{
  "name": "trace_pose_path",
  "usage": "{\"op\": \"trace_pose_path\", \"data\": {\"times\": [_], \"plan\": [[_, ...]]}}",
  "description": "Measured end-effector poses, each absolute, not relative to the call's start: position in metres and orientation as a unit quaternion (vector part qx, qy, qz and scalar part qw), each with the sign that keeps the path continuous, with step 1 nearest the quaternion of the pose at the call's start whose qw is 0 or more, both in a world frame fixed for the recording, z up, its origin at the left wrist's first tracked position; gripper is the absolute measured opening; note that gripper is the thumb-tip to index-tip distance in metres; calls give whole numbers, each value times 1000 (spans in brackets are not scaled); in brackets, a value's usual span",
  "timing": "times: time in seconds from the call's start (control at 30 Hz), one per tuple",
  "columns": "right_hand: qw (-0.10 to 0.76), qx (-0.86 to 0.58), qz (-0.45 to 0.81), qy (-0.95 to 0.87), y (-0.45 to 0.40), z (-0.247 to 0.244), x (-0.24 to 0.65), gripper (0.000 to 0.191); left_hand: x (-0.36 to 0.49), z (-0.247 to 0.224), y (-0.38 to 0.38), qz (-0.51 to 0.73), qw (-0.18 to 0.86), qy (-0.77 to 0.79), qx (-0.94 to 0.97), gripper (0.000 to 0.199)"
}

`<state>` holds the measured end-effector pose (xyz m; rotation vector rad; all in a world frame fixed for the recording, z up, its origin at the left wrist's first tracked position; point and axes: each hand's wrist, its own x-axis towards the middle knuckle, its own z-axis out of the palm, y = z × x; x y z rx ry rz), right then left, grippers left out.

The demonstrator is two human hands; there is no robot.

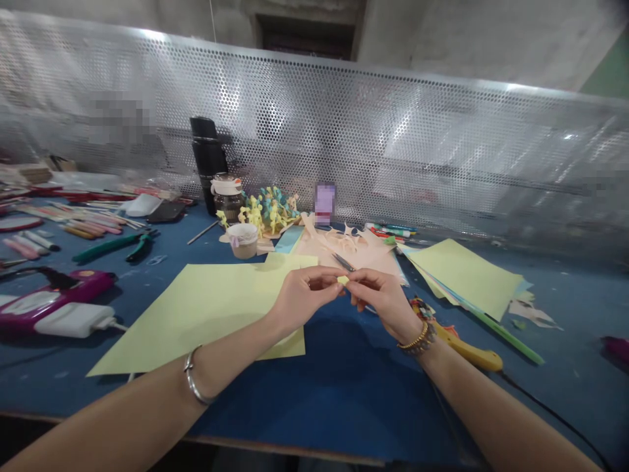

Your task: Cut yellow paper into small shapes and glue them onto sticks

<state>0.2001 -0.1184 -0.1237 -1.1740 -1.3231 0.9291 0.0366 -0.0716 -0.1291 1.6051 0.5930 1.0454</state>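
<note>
Your count: one left hand [302, 300], one right hand [386, 305], one yellow paper scrap [343, 280], one scissors pair [343, 263], one green pliers [115, 247], one black flask [208, 164].

Both hands [305, 296] [384, 303] on a small yellow paper scrap [343, 280]

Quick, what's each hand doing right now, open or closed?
Left hand: closed, pinching a yellow paper scrap.
Right hand: closed, pinching the same scrap from the other side.
</note>
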Motion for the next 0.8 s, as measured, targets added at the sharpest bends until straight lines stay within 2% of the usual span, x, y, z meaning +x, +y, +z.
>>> {"op": "trace_pose_path", "data": {"times": [0.2, 0.57, 0.8], "plan": [[539, -495, 392, -557, -119, -123, 199, 20, 36, -130, -72, 442, 534, 254, 674, 25], [531, -507, 403, -546, -117, -125, 200, 20, 35, -125, -76, 475, 353, 265, 761, 23], [499, -497, 428, -567, -118, -121, 209, 16, 30, -120, -73, 460, 329, 215, 796, 21]]}}
